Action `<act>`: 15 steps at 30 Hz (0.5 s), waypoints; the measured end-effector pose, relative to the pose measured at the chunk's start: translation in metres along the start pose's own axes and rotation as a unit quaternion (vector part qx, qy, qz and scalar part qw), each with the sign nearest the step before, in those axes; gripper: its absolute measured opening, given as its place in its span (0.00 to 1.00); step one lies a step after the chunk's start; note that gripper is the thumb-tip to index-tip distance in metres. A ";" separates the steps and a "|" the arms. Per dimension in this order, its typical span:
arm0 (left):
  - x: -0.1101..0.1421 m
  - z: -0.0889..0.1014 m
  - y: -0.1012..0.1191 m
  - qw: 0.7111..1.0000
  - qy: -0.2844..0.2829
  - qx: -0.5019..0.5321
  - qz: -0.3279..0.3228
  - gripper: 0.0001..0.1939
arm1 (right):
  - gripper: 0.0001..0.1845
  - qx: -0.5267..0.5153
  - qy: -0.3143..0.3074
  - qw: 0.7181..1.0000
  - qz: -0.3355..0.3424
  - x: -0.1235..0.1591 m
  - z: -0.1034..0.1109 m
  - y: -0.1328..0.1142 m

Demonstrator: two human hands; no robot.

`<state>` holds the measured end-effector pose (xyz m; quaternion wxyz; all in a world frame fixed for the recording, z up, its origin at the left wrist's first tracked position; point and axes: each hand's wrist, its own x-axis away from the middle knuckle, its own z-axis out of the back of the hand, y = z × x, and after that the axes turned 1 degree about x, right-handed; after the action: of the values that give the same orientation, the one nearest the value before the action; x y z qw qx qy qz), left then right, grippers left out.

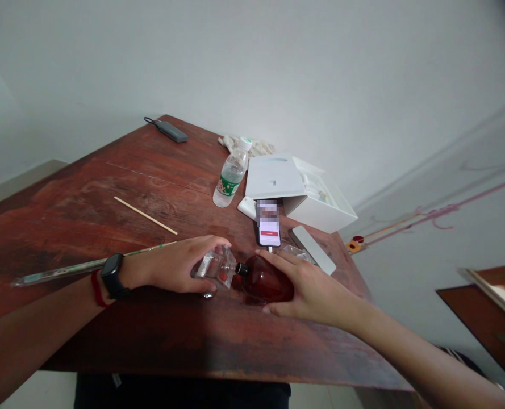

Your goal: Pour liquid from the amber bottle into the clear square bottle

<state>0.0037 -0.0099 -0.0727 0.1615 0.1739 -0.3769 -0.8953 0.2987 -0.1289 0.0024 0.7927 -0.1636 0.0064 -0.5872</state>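
Observation:
My left hand (178, 264) is closed round a small clear square-sided bottle (220, 267), which lies tilted with its neck pointing right. In my right hand (305, 284) is a rounded red-brown bottle (266, 279), tipped on its side so that its black neck (241, 268) meets the clear bottle's mouth. Whether the two necks touch or only sit very close, I cannot tell. A small shiny round piece (209, 295) shows just below my left fingers. Behind my right fingers sits a clear plastic piece (298, 253), partly hidden.
On the brown wooden table (150, 335) stand a capped water bottle (230, 176) and an open white box (324, 207). A lit phone (269, 224) leans at the box. Nearby are a silver flat bar (314, 250), a thin stick (145, 215), a wrapped long strip (71, 271) and a grey device (171, 132).

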 end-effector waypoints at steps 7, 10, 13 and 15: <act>0.001 -0.001 -0.001 1.000 -0.003 -0.004 0.013 0.38 | 0.55 0.001 -0.014 1.000 -0.008 -0.002 0.001 0.000; 0.001 -0.001 0.000 1.000 0.002 -0.001 0.008 0.38 | 0.56 0.001 -0.013 1.000 -0.013 -0.001 0.001 -0.002; 0.000 0.000 0.000 1.000 0.003 -0.001 0.001 0.37 | 0.56 0.005 -0.010 1.000 -0.016 0.000 0.001 -0.003; 0.001 0.000 0.001 1.000 0.000 -0.004 0.003 0.37 | 0.56 0.006 -0.007 1.000 -0.011 0.000 0.001 -0.002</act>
<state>0.0033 -0.0104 -0.0723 0.1648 0.1726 -0.3738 -0.8963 0.2969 -0.1292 0.0040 0.7871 -0.1629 -0.0044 -0.5949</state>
